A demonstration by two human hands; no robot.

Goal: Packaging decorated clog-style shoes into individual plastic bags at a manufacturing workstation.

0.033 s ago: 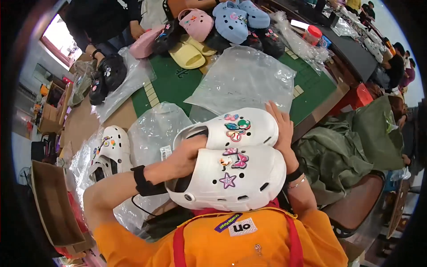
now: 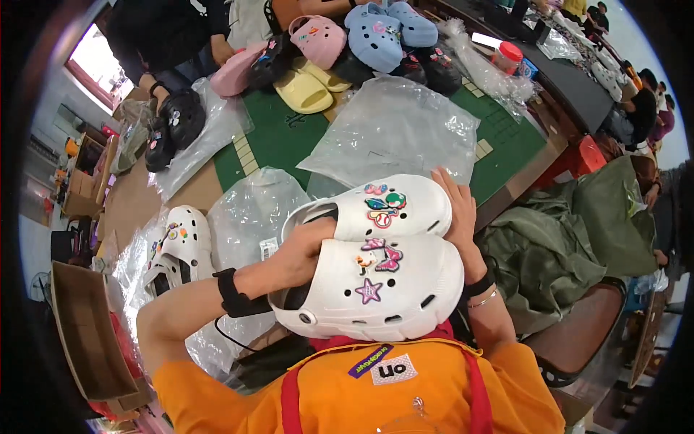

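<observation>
Two white clogs with colourful charms are held side by side in front of my chest, toes to the right. The far clog [image 2: 426,206] carries a baseball charm and others; on the near clog [image 2: 423,278] are a pink bow-like charm and a purple star. My left hand [image 2: 298,253] grips the pair from the heel side, its fingertips hidden in the openings. Against the toes lies my right hand [image 2: 461,213], fingers stretched upward along them and the thumb hidden. A clear plastic bag [image 2: 253,206] with a white label lies beyond my left forearm.
Another white clog pair [image 2: 189,235] sits on plastic at the left. A flat clear bag [image 2: 405,126] covers part of the green mat [image 2: 275,134]. Yellow slides [image 2: 300,92] and blue clogs [image 2: 374,43] stand at the back. A person's hand [image 2: 222,50] is near a pink clog [image 2: 235,72].
</observation>
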